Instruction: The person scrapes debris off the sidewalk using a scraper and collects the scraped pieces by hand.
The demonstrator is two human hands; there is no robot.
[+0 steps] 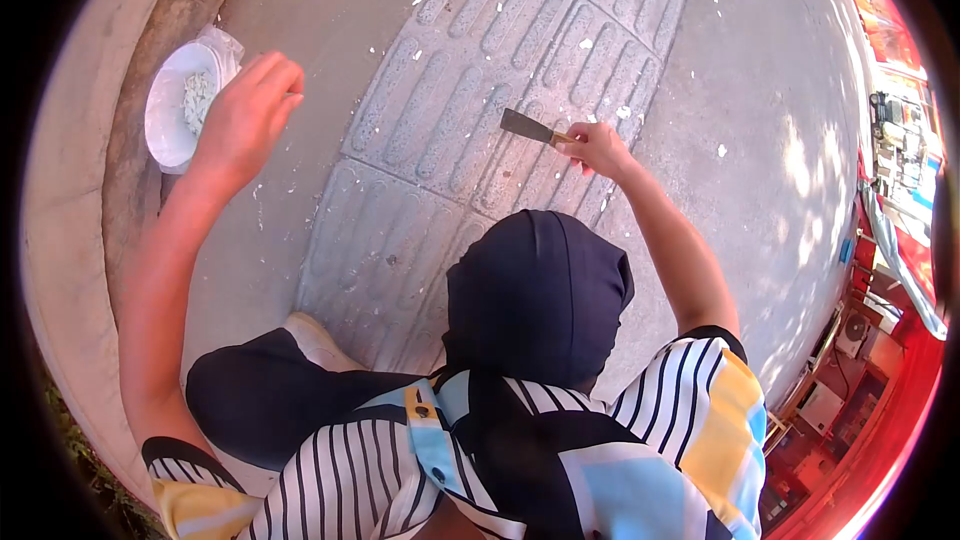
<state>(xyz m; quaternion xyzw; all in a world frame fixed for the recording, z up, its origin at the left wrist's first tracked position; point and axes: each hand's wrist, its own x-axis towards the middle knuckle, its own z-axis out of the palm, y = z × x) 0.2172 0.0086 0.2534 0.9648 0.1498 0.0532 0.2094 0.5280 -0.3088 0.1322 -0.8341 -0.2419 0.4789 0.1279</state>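
My right hand (598, 149) is closed around the wooden handle of a putty knife (527, 126), its flat metal blade pointing left above the ribbed paving tiles. My left hand (252, 112) is at the right side of a white bucket (168, 135), partly in front of it. Its fingers are curled together, and whatever they hold, if anything, is hidden. Pale flakes (197, 100) lie inside the bucket, and a clear plastic bag shows at its rim.
Ribbed grey paving tiles (430, 120) run up the smooth pavement (740, 190), with small white flakes scattered about. A stone curb (75, 180) borders the left. My bent knees (535, 300) are below. Red stall structures (890, 420) stand along the far right.
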